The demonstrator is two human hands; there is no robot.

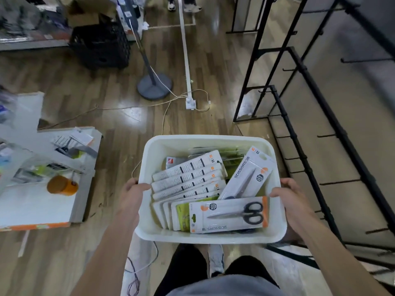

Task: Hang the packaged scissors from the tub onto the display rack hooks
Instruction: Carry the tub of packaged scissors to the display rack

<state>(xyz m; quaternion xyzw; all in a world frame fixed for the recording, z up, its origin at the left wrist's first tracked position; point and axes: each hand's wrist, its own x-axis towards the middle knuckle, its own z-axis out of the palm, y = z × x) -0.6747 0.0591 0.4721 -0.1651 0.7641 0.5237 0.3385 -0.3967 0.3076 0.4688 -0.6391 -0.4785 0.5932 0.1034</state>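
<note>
Bare forearms, grey shirt, dark trousers, seemingly white sneakers.

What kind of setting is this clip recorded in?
Most likely a retail shop being stocked. A black display rack with bare hooks stands on the right, a white tub holds retail-packaged scissors, and opened cartons of packaged goods sit on the wood-look floor.

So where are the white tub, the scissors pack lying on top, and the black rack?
white tub (213, 237): head view, near rim.
top scissors pack (226, 214): head view, card middle, beside the blades.
black display rack (333, 122): head view, sloping rail.
</note>
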